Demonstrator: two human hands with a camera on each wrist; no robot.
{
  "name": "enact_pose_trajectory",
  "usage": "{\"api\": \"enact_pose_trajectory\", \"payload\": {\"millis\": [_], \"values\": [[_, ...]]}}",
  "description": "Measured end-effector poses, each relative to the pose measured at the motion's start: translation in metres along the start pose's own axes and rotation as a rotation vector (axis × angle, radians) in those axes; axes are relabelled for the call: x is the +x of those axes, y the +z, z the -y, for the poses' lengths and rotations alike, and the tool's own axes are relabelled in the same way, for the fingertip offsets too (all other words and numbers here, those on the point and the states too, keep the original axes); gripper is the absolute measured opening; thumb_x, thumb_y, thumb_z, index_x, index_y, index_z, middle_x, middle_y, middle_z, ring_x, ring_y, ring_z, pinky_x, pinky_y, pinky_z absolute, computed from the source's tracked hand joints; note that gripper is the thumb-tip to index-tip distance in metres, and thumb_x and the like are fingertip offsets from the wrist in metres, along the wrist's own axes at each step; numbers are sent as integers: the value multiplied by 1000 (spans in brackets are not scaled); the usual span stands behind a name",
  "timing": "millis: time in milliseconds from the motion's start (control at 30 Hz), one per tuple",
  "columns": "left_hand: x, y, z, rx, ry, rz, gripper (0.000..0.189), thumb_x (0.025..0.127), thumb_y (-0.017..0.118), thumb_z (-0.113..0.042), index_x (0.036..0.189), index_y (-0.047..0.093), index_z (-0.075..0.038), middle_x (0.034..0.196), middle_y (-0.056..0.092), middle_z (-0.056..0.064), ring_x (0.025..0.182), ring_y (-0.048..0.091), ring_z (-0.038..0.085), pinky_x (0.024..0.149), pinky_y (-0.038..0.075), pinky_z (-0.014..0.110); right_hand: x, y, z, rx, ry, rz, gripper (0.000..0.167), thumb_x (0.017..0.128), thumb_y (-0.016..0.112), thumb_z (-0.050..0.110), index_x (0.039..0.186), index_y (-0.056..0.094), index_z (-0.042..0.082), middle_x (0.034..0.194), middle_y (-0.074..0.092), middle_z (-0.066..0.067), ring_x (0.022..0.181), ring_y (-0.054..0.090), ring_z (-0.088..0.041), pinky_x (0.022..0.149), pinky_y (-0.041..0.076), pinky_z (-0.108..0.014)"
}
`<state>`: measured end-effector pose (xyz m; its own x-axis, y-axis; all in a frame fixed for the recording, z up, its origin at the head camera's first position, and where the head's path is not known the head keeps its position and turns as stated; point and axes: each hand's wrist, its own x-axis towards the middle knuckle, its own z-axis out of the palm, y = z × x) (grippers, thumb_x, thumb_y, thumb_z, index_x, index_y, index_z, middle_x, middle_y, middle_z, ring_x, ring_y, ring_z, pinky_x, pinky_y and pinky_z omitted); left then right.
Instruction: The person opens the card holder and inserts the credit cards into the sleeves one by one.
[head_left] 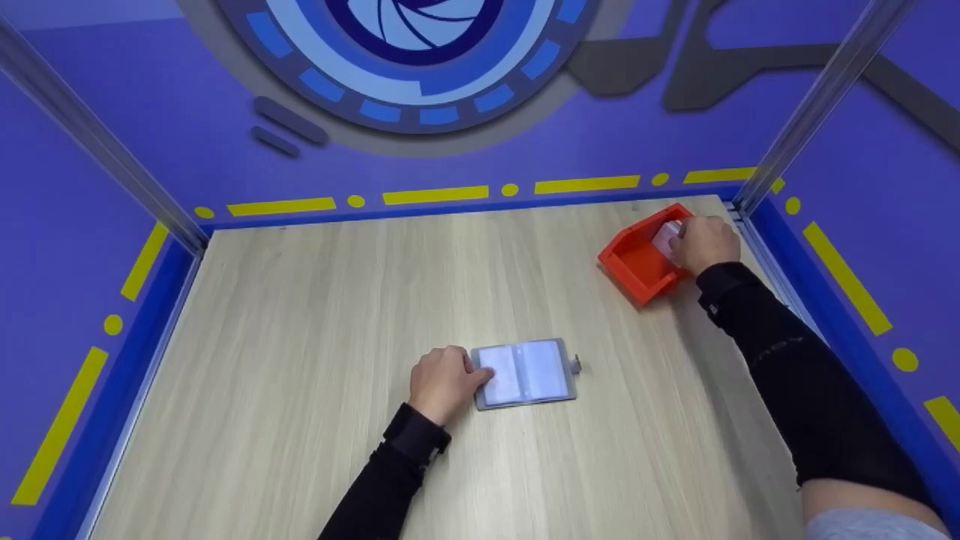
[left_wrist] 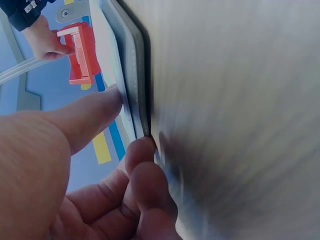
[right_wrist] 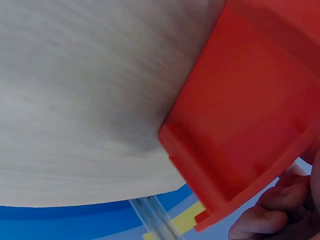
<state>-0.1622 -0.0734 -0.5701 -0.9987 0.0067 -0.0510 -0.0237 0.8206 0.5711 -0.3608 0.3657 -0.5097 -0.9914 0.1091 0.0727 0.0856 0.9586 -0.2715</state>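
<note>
An open card holder [head_left: 546,369] with clear plastic pages and a grey cover lies on the table, its small snap strap [head_left: 576,365] sticking out on the right. My left hand [head_left: 442,381] grips its left edge. In the left wrist view the thumb lies on the page, with curled fingers at the cover's edge [left_wrist: 141,75]. At the back right, my right hand [head_left: 706,244] reaches over the side of a red bin [head_left: 628,259] and pinches a pale pinkish card [head_left: 664,238] inside it. The bin's wall [right_wrist: 245,105] hides most of those fingers in the right wrist view.
The wood-grain table [head_left: 337,300] is walled in by blue panels [head_left: 465,169] at the back and sides. Metal posts [head_left: 817,97] stand at the back corners. The red bin sits near the table's right edge.
</note>
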Motion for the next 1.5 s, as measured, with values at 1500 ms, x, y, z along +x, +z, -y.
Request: {"api": "enact_pose_trajectory", "payload": {"millis": [1500], "values": [[-1,0,-1,-15,-5,4,41,89,92,-42,70,66,-16,69,62,-5,61,54,14,58,39,30,17,-1,0,-299,-50,1,30,101,75,18,104,74,-12,91,72,-34,80,72,-50,78,63,-64]]}}
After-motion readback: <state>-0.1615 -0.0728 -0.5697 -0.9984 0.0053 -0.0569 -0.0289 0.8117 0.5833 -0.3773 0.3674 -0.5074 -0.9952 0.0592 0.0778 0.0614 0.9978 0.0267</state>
